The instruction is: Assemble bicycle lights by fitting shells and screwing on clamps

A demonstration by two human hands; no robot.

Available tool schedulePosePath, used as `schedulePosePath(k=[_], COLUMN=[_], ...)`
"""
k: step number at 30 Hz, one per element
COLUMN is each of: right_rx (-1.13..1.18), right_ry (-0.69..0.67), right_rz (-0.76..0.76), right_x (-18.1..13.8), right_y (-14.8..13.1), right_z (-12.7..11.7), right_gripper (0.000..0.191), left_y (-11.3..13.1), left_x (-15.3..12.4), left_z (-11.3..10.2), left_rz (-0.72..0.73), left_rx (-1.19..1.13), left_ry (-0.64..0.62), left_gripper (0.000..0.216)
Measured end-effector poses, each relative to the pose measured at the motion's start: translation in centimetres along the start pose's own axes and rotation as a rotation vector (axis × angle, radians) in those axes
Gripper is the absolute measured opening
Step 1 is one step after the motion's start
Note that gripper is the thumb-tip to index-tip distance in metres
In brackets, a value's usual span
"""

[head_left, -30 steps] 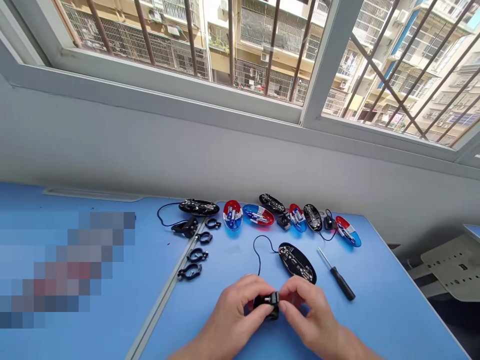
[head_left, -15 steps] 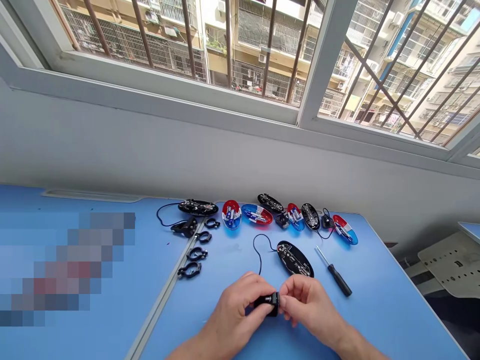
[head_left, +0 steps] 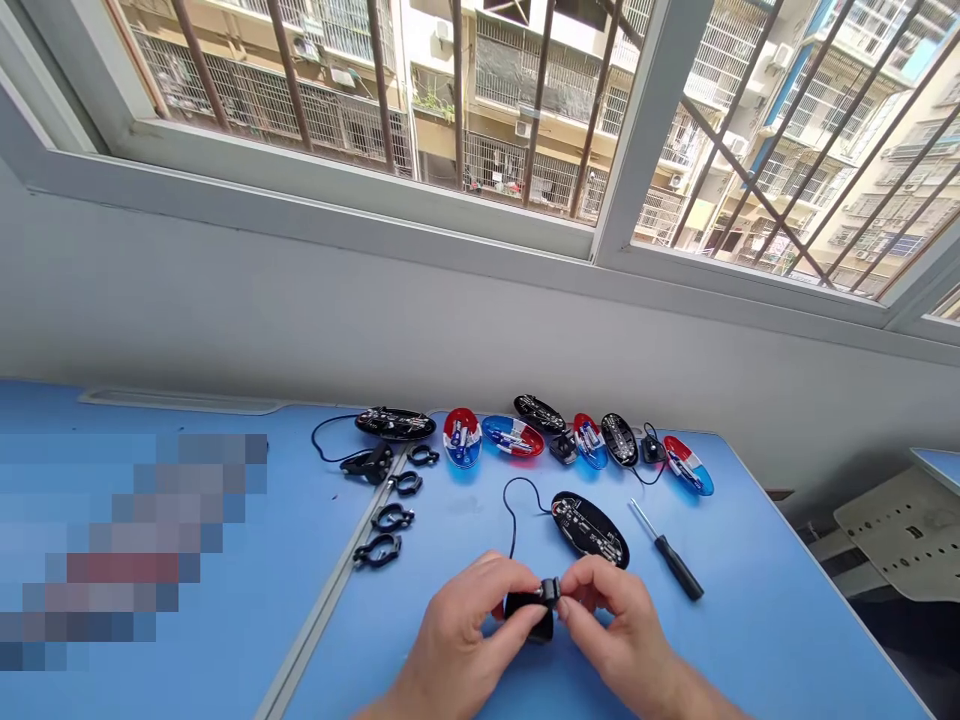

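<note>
My left hand pinches a small black plastic part between thumb and fingers, low over the blue table. The thumb and forefinger of my right hand are closed at the right end of the same part, which has a raised piece on top. Just beyond the hands lies a black oval housing with its circuit board facing up. From it a thin black cable loops down and disappears behind my left hand. To the right rests a screwdriver with a black handle, its tip pointing away.
Several black ring clamps line the table seam at left. Along the back lie red-and-blue oval covers, more black circuit housings and a black clip part. The wall and barred window stand behind the blue table.
The black part has tilted a little in my fingers, so more of its raised top piece shows. Both hands stay at it. The view has shifted slightly.
</note>
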State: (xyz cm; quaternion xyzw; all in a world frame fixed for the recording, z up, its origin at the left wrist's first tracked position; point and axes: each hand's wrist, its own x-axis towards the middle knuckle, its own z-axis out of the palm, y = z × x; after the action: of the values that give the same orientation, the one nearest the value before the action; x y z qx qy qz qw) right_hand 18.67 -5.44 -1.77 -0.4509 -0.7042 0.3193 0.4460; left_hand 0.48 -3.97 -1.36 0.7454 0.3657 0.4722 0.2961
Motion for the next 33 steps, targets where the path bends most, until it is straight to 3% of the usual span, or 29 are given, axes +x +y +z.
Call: schedulePosePath(k=[3, 7, 12, 18, 21, 23, 28, 30, 33], right_rx=[0.126, 0.369, 0.477, 0.54, 0.551, 0.474, 0.095, 0.147, 0.342], right_ry=[-0.027, -0.066, -0.117, -0.167, -0.185, -0.172, -0.018, -0.055, -0.164], right_rz=[0.191, 0.418, 0.538, 0.656, 0.672, 0.606, 0.169, 0.236, 0.454], right_x=[0.1, 0.6, 1.3, 1.6, 1.4, 1.2, 0.4, 0.4, 0.8], right_y=[0.0, -0.6, -1.3, -1.6, -1.7, -1.6, -1.3, -1.4, -1.5], right_z=[0.1, 0.2, -0.1, -0.5, -0.6, -0.6, -0.5, -0.5, -0.5], right_gripper=[0.009, 0.03, 0.053, 0.052, 0.045, 0.035, 0.013, 0.018, 0.04], left_y=[0.3, 0.5, 0.3, 0.3, 0.3, 0.3, 0.6, 0.8, 0.9], left_x=[0.2, 0.4, 0.3, 0.3, 0.2, 0.2, 0.4, 0.5, 0.5], left_z=[-0.3, -0.5, -0.3, -0.4, -0.4, -0.4, -0.6, -0.6, -0.7], left_rz=[0.098, 0.154, 0.167, 0.141, 0.1, 0.053, -0.057, -0.052, 0.004], left_rx=[0.028, 0.071, 0.082, 0.061, 0.041, 0.016, -0.028, -0.024, -0.02], left_ry=[-0.001, -0.004, -0.03, -0.069, -0.073, -0.062, -0.033, -0.021, -0.018], left_gripper=[0.014, 0.015, 0.015, 0.018, 0.016, 0.016, 0.012, 0.012, 0.013])
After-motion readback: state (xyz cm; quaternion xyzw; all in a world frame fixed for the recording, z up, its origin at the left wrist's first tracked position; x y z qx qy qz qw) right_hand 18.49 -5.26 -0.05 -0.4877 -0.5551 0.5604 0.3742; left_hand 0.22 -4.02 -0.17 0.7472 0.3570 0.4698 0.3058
